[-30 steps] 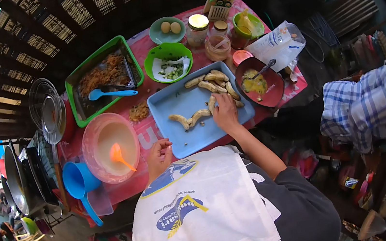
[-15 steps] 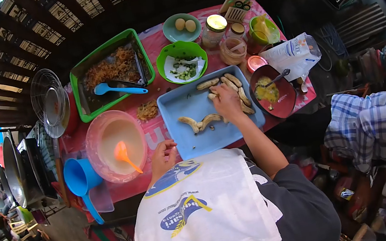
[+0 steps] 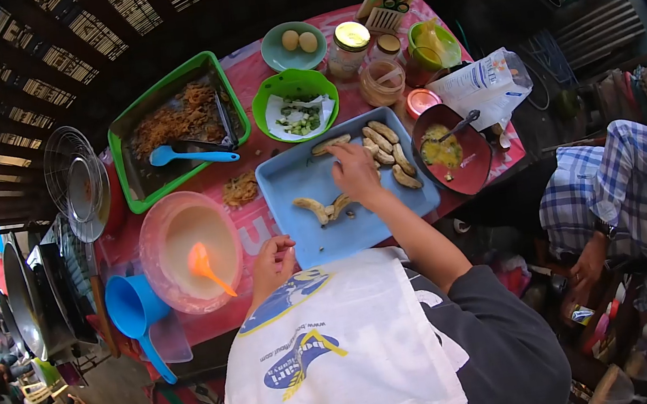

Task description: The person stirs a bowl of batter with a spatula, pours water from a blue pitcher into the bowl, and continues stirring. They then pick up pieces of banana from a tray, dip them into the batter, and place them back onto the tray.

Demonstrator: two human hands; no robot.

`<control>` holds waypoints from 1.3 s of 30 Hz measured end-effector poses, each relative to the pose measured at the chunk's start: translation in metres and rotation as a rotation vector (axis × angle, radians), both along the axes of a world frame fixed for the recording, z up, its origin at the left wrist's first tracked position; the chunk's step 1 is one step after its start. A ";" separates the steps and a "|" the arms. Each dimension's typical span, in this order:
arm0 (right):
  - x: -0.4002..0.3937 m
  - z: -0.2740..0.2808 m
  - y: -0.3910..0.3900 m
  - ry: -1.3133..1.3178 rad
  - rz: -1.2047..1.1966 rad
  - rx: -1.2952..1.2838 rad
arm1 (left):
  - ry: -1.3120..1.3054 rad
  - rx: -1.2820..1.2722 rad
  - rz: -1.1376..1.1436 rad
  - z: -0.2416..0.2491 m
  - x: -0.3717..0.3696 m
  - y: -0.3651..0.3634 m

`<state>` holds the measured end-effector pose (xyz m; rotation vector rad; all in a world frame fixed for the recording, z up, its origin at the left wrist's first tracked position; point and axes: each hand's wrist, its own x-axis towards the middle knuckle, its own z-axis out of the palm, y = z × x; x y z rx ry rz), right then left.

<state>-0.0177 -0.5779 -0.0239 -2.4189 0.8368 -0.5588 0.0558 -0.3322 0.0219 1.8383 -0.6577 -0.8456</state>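
My right hand (image 3: 357, 171) reaches over the blue tray (image 3: 290, 249), its fingertips at the lower edge of a peeled banana (image 3: 330, 145) near the tray's far side. The fingers are bent and apart, with nothing visibly gripped. Several more peeled bananas (image 3: 404, 177) lie together at the tray's right end. A split, bent banana (image 3: 310, 208) rests toward its left, with small bits around it. Beside the tray's near left corner, my left hand (image 3: 273, 262) hovers with loosely bent fingers and holds nothing that I can see.
A pink bowl of batter (image 3: 153, 261) with an orange ladle (image 3: 202, 263) and a blue dipper (image 3: 128, 303) stand left. Behind are a green-rimmed tray (image 3: 145, 201), green bowl (image 3: 267, 95) and jars (image 3: 348, 47). A dark red bowl (image 3: 476, 169) adjoins right; another person (image 3: 608, 189) is nearby.
My right hand has moved left from the grouped bananas to the single one at the far side. My left hand stays put. At right, the other person's arm and hand have come into view.
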 end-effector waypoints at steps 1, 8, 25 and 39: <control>-0.004 0.004 0.000 0.013 -0.070 -0.070 | -0.002 0.012 0.004 0.001 0.000 0.000; -0.035 0.009 0.010 -0.009 0.114 0.204 | 0.000 0.029 0.005 0.004 -0.005 -0.002; -0.068 0.015 0.021 0.048 0.066 0.055 | -0.216 -0.013 -0.037 0.000 -0.008 0.018; -0.046 0.041 0.044 0.173 0.283 0.279 | -0.082 -0.154 0.325 0.037 -0.005 0.042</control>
